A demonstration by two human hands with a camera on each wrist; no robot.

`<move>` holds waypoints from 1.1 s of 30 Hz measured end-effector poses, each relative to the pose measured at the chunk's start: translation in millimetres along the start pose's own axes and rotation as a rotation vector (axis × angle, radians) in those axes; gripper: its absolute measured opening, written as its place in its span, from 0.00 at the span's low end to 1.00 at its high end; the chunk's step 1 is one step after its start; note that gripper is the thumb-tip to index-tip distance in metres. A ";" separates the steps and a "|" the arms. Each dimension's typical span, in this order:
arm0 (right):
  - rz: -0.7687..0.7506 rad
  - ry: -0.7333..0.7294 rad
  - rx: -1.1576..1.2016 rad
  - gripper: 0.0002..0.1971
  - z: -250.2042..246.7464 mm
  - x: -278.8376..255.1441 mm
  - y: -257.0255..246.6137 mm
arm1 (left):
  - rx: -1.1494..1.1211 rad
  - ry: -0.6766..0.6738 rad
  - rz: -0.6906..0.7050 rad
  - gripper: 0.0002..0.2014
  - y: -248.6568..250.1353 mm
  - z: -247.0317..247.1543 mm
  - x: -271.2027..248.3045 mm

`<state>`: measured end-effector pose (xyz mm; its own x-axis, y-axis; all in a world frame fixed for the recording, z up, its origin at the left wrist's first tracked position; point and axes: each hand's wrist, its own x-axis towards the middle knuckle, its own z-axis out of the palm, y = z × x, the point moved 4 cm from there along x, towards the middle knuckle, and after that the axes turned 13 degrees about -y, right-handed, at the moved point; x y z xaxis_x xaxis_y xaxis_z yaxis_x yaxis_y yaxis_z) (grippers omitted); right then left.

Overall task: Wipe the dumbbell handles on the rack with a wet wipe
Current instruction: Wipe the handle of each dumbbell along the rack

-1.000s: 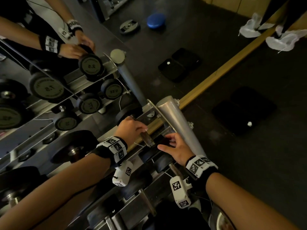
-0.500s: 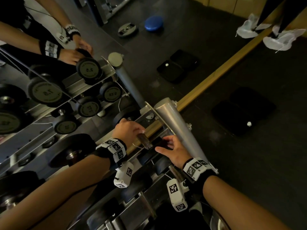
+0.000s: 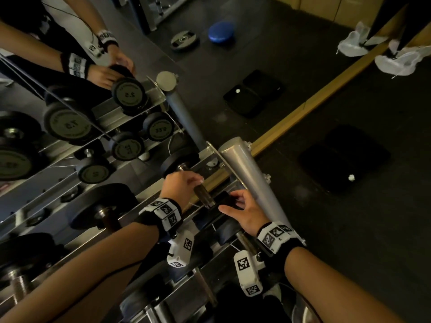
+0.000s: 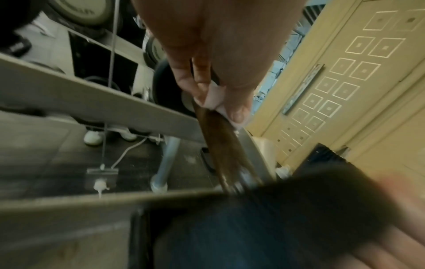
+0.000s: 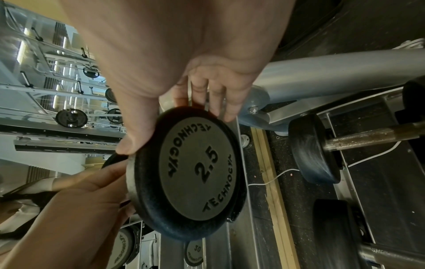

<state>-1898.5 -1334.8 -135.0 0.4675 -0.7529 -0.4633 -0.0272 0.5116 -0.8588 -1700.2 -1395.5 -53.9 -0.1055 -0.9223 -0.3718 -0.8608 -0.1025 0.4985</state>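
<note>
Dumbbell (image 3: pixel 205 197), 2.5 marked on its end plate (image 5: pixel 200 174), sits at the far right end of the rack (image 3: pixel 130 197), just beside the rack's grey post (image 3: pixel 251 183). Handle (image 3: pixel 204 194) is dark, brownish, runs between the two hands.

L hand (image 3: pixel 179 185): fingers curled round the handle's far part, w/ wipe (image 4: pixel 215 98) between skin and metal. Wrist view shows wipe as small white fold pinched under thumb and fingertips, wrapped against the bar; bare handle shows below the grip, towards near plate. Far plate just beyond the knuckles.

R hand (image 3: pixel 245 215): on the near plate's rim, thumb on one side, fingers (image 5: pixel 220 98) on the other, slightly spread, tips bent over the edge. Palm off the plate face. Plate's face is tilted towards the wrist cam; lettering TECHNOGYM readable.

Mirror (image 3: pixel 70 101) behind rack shows both hands and plates doubled. Other dumbbells (image 3: pixel 102 206) on same shelf to the left, more on shelf below. Floor (image 3: pixel 349 229): dark mats, blue disc (image 3: pixel 221 32), weight plate (image 3: pixel 184 40), white cloths (image 3: pixel 394 59) by the wooden strip.
</note>
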 end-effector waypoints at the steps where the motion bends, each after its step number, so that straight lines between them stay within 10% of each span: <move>1: 0.000 0.005 0.003 0.26 -0.7 -0.1 0.5 | 0.048 -0.062 0.018 0.05 4.5 10.1 -2.3; 5: -0.010 0.000 0.003 0.25 0.2 -0.4 0.2 | 0.143 -0.165 0.042 0.04 6.0 21.3 -3.2; 12: -0.003 0.015 -0.017 0.26 0.5 -0.5 -1.3 | -0.292 0.250 -0.157 0.10 -12.1 -7.3 -4.0; 18: 0.003 0.016 -0.023 0.27 -0.1 -3.0 -4.5 | -0.224 -0.012 -0.125 0.03 0.1 15.7 -5.3; 25: 0.021 0.012 -0.047 0.28 0.5 -6.2 -11.6 | -0.535 0.405 -0.302 0.06 -32.3 -9.5 -14.2; 33: 0.058 -0.024 -0.123 0.28 -1.8 -6.2 -18.6 | -0.683 0.266 -0.353 0.03 -31.9 36.5 -38.6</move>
<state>-1902.5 -1340.4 -116.6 0.4828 -0.7129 -0.5086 -0.1621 0.4980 -0.8519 -1686.8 -1343.0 -84.0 0.3109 -0.8422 -0.4405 -0.3184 -0.5289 0.7866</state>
